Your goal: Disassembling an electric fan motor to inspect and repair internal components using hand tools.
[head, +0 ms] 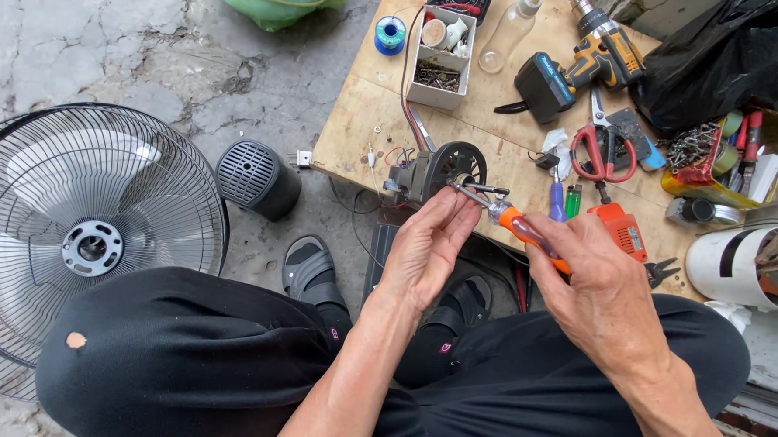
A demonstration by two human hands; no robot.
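My right hand (592,284) grips an orange-handled screwdriver (515,226), its metal shaft pointing up-left. My left hand (427,246) pinches the shaft near its tip with fingertips, just below a black fan motor (439,170) with wires that sits at the near edge of a low plywood board (367,113). What, if anything, sits between my left fingertips is too small to make out.
On the board lie a cordless drill (579,65), red-handled scissors (600,149), a small parts box (442,46), a blue solder spool (390,33), a clear bottle (509,31) and a yellow tray of tools (724,154). A fan grille (82,231) and black motor cover (255,179) rest on the concrete at left.
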